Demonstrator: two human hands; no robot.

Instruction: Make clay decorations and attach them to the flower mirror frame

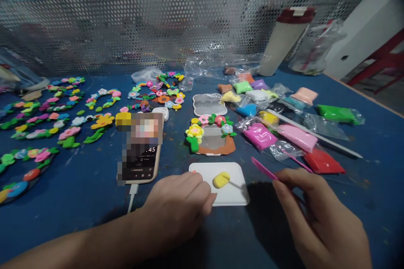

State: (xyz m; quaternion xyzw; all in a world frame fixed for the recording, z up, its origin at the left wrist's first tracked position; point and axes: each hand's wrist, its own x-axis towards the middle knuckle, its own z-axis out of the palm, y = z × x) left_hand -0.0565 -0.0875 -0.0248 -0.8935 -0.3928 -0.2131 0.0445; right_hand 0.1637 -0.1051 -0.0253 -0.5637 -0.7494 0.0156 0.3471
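A lump of yellow clay (221, 180) lies on a white plastic board (235, 195), with a thin pale stick (237, 185) reaching out from it to the right. My left hand (176, 206) rests over the board's left edge, its curled fingertips close to the lump. Whether those fingers grip anything is hard to see. My right hand (315, 214) is raised to the right of the board and holds a pink plastic clay tool (263, 168) between fingers and thumb. The tool's tip points up and left, clear of the board.
A phone (140, 164) with a blurred screen and white cable lies left of the board. Clay flower pieces (59, 122) spread across the blue table (63, 185). A clay-decorated frame (211, 145) stands ahead; clay packets (257, 135) and a white bottle (285, 40) lie to the right.
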